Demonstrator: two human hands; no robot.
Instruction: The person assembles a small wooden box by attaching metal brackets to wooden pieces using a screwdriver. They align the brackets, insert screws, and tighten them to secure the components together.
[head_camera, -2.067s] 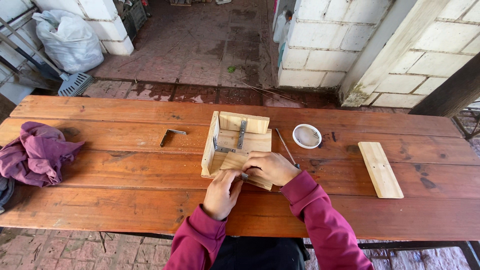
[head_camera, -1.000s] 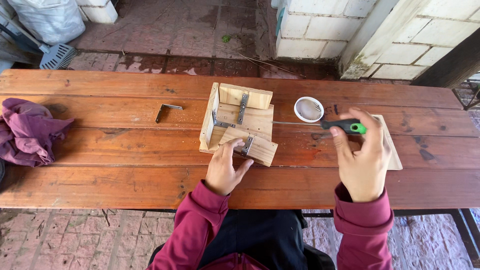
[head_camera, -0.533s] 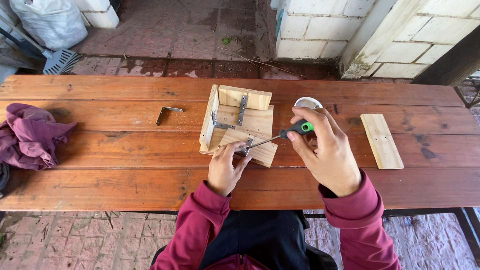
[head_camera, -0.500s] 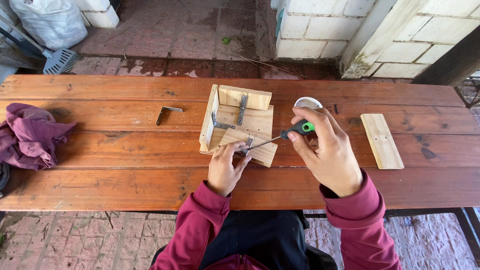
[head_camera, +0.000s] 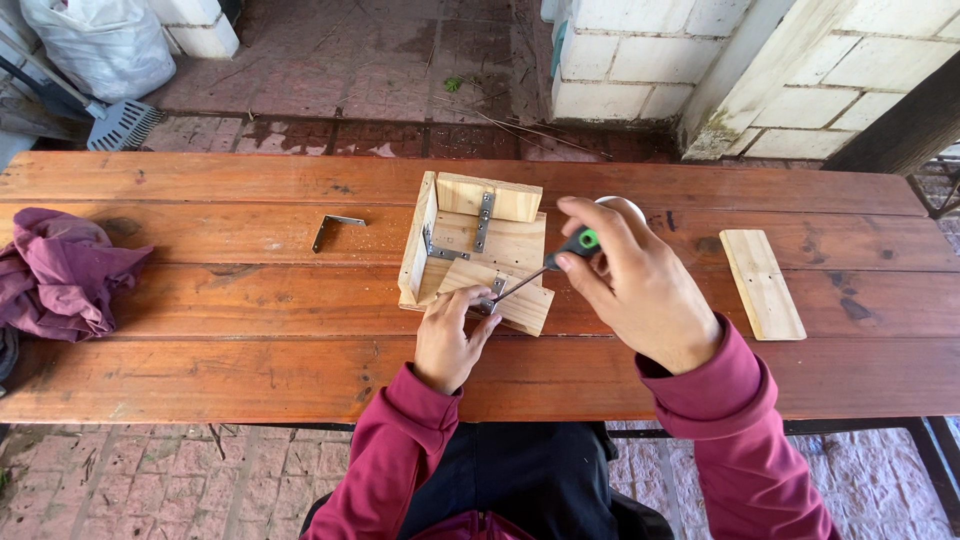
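Note:
A small open box of pale wooden boards (head_camera: 470, 245) with metal corner brackets stands on the reddish wooden table (head_camera: 250, 320). My left hand (head_camera: 448, 335) presses on its near board and pinches at a bracket there. My right hand (head_camera: 635, 285) grips a screwdriver with a black and green handle (head_camera: 577, 243). Its shaft slants down left, with the tip at the bracket beside my left fingers.
A loose metal angle bracket (head_camera: 335, 228) lies left of the box. A spare wooden slat (head_camera: 762, 283) lies at the right. A white round lid (head_camera: 628, 205) peeks from behind my right hand. A purple cloth (head_camera: 60, 275) sits at the table's left end.
My right hand picked up the screwdriver from the right side and brought it left. Its tip now rests at the bracket on the near board. My left hand stayed on the box.

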